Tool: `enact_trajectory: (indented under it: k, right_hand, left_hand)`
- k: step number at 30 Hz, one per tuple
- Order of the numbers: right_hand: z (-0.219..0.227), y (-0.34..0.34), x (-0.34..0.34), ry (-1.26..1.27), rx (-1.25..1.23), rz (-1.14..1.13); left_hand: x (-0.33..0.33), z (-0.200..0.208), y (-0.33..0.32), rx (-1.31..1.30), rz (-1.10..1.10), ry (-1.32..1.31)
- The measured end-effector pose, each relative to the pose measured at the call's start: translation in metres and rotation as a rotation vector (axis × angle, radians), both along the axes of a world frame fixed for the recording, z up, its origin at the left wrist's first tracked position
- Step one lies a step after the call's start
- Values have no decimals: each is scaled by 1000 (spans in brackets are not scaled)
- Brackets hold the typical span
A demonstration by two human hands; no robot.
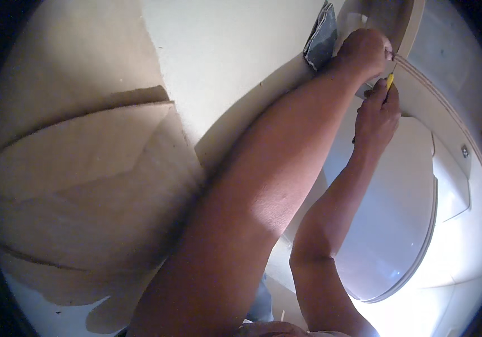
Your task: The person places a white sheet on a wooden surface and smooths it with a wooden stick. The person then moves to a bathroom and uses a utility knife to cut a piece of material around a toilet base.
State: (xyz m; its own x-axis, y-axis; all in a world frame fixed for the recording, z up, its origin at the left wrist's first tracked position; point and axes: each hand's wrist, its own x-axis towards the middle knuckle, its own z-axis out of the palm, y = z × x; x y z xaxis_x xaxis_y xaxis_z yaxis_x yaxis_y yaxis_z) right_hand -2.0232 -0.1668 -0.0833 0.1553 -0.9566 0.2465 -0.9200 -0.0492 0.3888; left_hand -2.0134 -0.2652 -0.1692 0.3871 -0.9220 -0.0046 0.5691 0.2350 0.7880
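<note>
R hand grips yellow tool, long axis pointing up twd pale curved edge, just below curled L hand, whose hold I can't tell.

A pale surface spread across the upper middle; whether it was floor or panel could not be told. Next to it, brown sheeting covered most of the left side, one raised edge curving across it above a band of shadow. Whether this was several sheets or one folded sheet was unclear. Toward the upper right, a dark folded piece stood tilted at the pale surface's edge. At lower left, a bluish-white patch showed past the brown.
</note>
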Motion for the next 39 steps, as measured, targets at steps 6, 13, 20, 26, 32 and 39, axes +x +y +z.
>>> enact_trajectory:
  k: [6,13,20,26,32,39]
  right_hand:
    - [-11,-2,-6,51,-31,68]
    - [-16,-6,19,163,-10,48]
    - [-14,-11,21,205,12,110]
    - [-25,-9,20,245,-52,-11]
    - [-36,-13,10,271,-92,49]
    - [-25,-18,1,301,-26,52]
  left_hand:
    - [18,3,8,71,-228,193]
    - [36,-4,12,125,-242,121]
    - [32,-11,18,81,-23,22]
    - [22,-19,44,112,-168,16]
    - [29,-23,32,232,-147,146]
    - [14,-21,33,220,-258,-2]
